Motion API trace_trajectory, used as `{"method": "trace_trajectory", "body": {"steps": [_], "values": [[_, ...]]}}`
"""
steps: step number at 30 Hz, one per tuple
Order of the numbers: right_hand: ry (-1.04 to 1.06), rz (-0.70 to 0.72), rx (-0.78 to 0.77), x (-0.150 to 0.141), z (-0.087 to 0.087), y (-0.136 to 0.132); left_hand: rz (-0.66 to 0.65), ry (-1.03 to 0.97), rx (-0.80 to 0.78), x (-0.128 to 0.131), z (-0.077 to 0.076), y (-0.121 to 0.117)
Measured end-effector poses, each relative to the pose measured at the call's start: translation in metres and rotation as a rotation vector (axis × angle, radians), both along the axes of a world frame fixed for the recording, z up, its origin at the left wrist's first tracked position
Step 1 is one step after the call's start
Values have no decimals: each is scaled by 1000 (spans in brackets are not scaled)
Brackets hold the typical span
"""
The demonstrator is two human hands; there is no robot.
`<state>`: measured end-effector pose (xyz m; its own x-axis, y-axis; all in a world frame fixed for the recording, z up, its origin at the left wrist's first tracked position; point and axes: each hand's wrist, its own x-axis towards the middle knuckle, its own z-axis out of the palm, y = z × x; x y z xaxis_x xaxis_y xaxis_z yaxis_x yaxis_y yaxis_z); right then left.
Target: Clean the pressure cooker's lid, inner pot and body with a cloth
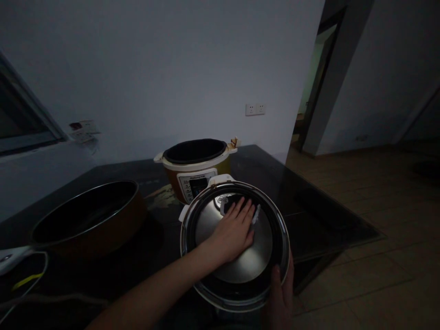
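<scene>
A round pressure-cooker lid (271,229) is held inner side up in front of me, above the dark table. My left hand (235,229) lies flat on its shiny metal inner plate, fingers stretched out and together near a white tab. My right hand (281,293) grips the lid's near right rim, thumb over the edge. Behind the lid stands the open yellow-and-white cooker pot (194,167) with its control panel facing me.
A dark frying pan (89,220) with a pale handle sits at the left on the black glass table (309,215), beside cables (27,279). A wall socket (255,109) is behind. A doorway and wooden floor (378,238) lie to the right.
</scene>
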<state>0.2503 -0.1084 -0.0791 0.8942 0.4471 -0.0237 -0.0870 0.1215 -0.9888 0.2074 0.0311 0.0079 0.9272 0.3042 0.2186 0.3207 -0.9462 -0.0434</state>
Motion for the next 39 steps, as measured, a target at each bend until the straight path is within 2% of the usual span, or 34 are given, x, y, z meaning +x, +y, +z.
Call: {"method": "trace_trajectory", "body": {"steps": [4, 7, 11, 14, 19, 22, 26, 30, 35, 39], "values": [[-4, 21, -8, 1, -1, 1, 74, -42, 20, 3, -4, -3], [18, 5, -18, 1, -4, 1, 50, -39, 4, 2, -3, -1], [-1, -2, -3, 0, -8, 2, -138, 42, -88, -5, 4, 0], [22, -5, 10, 0, -15, 3, -289, 115, -185, -13, 9, -11], [-40, 17, 50, 2, -23, 2, -352, 158, -285, -34, 5, -33], [-64, 41, 29, 2, -19, -1, -322, 168, -294, -50, -3, -35], [-34, 61, 13, 2, -10, -2, -216, 131, -219, -59, -10, -21], [9, 42, 10, 1, -10, -2, -86, 116, -118, -48, -3, -4], [17, 69, -8, 4, -17, -4, -73, 72, -107, -40, 7, 2], [17, 69, -13, 6, -24, -5, -1, 86, -110, -52, 1, -3]]}}
